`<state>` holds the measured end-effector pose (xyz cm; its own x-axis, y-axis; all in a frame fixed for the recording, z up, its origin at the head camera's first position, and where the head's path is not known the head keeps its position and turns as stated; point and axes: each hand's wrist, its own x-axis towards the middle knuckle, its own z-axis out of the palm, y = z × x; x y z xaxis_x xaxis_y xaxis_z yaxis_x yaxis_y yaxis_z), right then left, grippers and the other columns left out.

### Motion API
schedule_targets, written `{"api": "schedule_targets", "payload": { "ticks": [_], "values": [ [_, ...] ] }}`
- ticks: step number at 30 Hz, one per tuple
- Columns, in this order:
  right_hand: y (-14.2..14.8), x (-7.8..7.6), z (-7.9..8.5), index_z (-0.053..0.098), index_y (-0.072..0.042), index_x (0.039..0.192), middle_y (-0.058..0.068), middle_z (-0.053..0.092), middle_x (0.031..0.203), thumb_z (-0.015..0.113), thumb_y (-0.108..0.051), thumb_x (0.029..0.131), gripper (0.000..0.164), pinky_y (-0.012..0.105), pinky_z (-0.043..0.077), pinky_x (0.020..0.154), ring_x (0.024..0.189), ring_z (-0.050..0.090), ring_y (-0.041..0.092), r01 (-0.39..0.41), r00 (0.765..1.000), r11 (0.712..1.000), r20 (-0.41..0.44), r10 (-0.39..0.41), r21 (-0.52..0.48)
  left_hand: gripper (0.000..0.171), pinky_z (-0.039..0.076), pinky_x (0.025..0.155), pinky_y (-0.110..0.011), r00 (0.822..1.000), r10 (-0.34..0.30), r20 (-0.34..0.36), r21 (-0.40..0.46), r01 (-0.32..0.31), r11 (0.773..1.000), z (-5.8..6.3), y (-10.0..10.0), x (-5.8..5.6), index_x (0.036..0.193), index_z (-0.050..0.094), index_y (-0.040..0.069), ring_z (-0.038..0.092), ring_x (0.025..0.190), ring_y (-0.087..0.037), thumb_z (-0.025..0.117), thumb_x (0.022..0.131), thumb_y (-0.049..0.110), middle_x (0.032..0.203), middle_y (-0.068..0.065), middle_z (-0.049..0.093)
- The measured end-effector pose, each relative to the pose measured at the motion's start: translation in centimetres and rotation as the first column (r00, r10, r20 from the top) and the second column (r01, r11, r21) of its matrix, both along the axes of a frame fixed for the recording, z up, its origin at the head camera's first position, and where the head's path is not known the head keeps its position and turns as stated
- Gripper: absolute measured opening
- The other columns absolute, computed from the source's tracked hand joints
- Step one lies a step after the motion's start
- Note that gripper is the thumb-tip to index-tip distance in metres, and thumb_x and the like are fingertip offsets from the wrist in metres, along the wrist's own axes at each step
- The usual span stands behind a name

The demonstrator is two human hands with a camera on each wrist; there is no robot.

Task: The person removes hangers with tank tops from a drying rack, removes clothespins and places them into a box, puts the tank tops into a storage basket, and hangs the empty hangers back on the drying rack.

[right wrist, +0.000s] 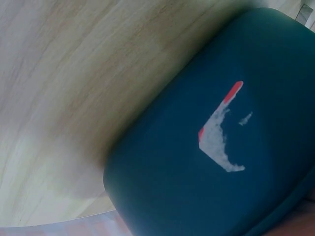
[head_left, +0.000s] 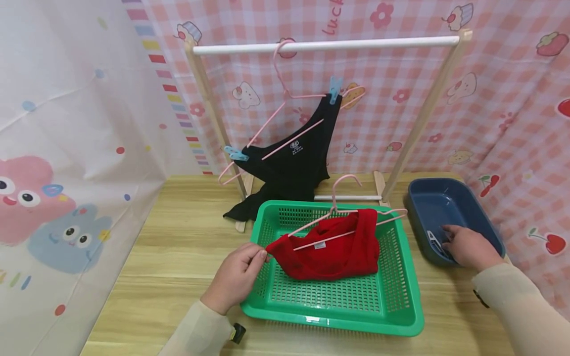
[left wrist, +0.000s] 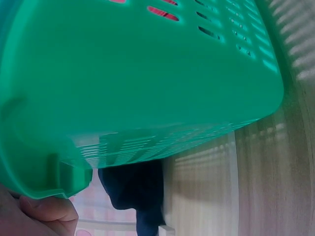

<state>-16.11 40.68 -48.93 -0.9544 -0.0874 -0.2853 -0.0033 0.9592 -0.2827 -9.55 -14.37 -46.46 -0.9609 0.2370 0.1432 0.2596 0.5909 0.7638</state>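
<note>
A red tank top lies bunched in a green basket, with a pink hanger through its straps. My left hand pinches one strap end at the basket's left rim; in the left wrist view the left hand shows beside the rim corner. My right hand reaches into a blue bin at the right, its fingers bent beside a pale clothespin. I cannot tell whether these fingers grip a clothespin. In the right wrist view the bin's outer wall hides the fingers.
Behind the basket stands a wooden rack with a white bar. From it a black tank top hangs tilted on another pink hanger, held by blue clothespins. Patterned curtains enclose the wooden table.
</note>
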Motion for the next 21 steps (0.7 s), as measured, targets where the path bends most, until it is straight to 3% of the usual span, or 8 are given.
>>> {"api": "schedule_targets", "payload": {
  "ticks": [6, 12, 21],
  "values": [
    [0.16, -0.03, -0.12, 0.052, 0.016, 0.138, 0.032, 0.070, 0.113, 0.065, -0.012, 0.097, 0.051, 0.065, 0.053, 0.088, 0.106, 0.067, 0.051, 0.009, 1.000, 1.000, -0.002, -0.009, -0.010, 0.023, 0.052, 0.080, -0.030, 1.000, -0.001, -0.001, 0.004, 0.001, 1.000, -0.03, 0.02, -0.02, 0.094, 0.074, 0.025, 0.057, 0.084, -0.007, 0.058, 0.109, 0.021, 0.091, 0.002, 0.068],
    [0.24, -0.06, -0.25, 0.052, 0.016, 0.138, 0.034, 0.069, 0.116, 0.065, -0.013, 0.097, 0.052, 0.065, 0.053, 0.089, 0.109, 0.066, 0.053, 0.012, 1.000, 1.000, 0.003, -0.012, -0.014, 0.023, 0.053, 0.081, -0.031, 1.000, 0.003, 0.010, 0.004, -0.003, 1.000, -0.06, 0.00, -0.01, 0.094, 0.075, 0.025, 0.058, 0.084, -0.008, 0.058, 0.109, 0.020, 0.093, 0.000, 0.069],
    [-0.01, 0.11, 0.10, 0.051, 0.016, 0.139, 0.034, 0.068, 0.118, 0.066, -0.017, 0.098, 0.054, 0.066, 0.052, 0.089, 0.107, 0.066, 0.051, 0.050, 0.999, 0.998, 0.009, -0.050, -0.028, 0.024, 0.052, 0.081, -0.031, 1.000, 0.003, 0.016, 0.003, -0.003, 1.000, 0.04, -0.01, -0.02, 0.093, 0.075, 0.024, 0.057, 0.084, -0.008, 0.058, 0.109, 0.021, 0.091, 0.005, 0.067]
  ]
}}
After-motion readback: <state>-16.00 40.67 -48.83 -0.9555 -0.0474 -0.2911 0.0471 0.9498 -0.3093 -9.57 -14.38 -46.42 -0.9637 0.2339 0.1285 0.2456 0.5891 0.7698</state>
